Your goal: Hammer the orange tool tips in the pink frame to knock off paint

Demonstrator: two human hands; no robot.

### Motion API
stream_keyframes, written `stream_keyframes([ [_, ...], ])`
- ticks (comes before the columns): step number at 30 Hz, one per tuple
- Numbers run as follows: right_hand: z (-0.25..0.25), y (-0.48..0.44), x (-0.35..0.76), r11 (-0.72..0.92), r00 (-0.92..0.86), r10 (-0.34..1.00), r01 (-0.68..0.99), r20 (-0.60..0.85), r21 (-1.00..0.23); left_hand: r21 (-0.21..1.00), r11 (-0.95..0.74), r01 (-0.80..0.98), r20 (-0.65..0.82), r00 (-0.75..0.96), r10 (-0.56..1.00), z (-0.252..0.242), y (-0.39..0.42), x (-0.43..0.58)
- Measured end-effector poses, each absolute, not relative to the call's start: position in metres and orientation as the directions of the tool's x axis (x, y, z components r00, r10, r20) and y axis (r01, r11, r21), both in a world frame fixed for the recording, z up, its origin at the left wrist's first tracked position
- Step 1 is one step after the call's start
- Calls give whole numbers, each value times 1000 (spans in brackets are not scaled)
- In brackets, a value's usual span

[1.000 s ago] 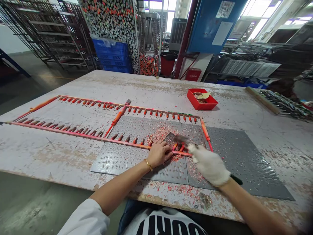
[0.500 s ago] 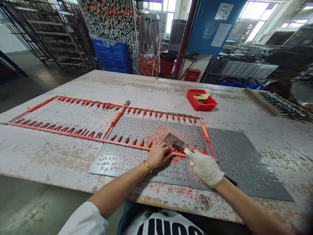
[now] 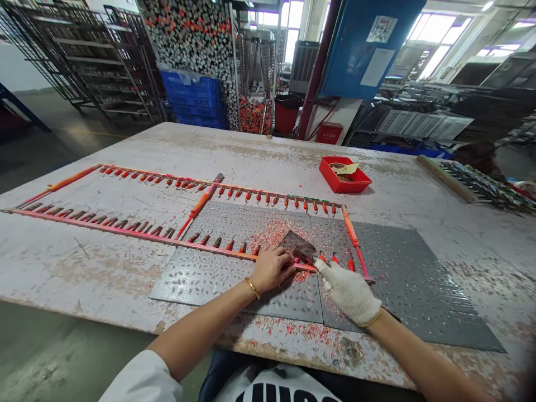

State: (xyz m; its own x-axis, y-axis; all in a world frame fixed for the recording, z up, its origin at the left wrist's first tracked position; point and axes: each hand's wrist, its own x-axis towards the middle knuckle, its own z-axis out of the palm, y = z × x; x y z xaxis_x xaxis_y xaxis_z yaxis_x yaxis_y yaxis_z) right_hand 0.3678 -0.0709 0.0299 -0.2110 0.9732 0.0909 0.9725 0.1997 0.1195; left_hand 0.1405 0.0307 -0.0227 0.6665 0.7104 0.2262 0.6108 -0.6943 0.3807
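Note:
My right hand (image 3: 349, 290), in a white knit glove, is closed around the handle of a hammer (image 3: 307, 254). The hammer's head is low, over a dark flat metal piece (image 3: 291, 239) among paint chips. My bare left hand (image 3: 272, 267), with a gold bangle at the wrist, has its fingers curled over the near bar of a long paint-coated metal frame (image 3: 226, 252), just left of the hammer head. Small red and dark hooked pieces (image 3: 230, 244) line the frame's bars. What lies under my left fingertips is hidden.
Grey textured plates (image 3: 402, 279) lie under the frame on the worn white table (image 3: 125, 279). Red and pale chips (image 3: 272, 229) are scattered about. A red tray (image 3: 345, 184) holding tape stands beyond. Blue crates (image 3: 195, 95) and metal racks (image 3: 92, 61) stand behind the table.
The hammer head has dropped slightly and my right hand has shifted a little left. My left hand keeps its place on the frame. The view has tilted slightly.

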Motion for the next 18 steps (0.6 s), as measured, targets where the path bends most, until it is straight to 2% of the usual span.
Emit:
stream_keyframes([
  [4, 31, -68, 373, 180, -197, 972, 975, 130, 129, 379, -689, 618, 224, 661, 716, -23, 30, 141],
  [7, 39, -75, 383, 119, -131, 954, 991, 271, 60, 383, -676, 630, 221, 648, 729, -23, 29, 142],
  [9, 39, -78, 386, 79, -82, 947, 997, 310, 22, 389, -673, 629, 219, 647, 731, -23, 29, 142],
  [14, 29, -75, 379, 126, -134, 986, 989, 104, 83, 400, -681, 613, 225, 655, 722, -21, 29, 140],
  [18, 41, -72, 384, 144, -151, 985, 986, 87, 81, 380, -691, 614, 213, 669, 712, -20, 30, 140],
])
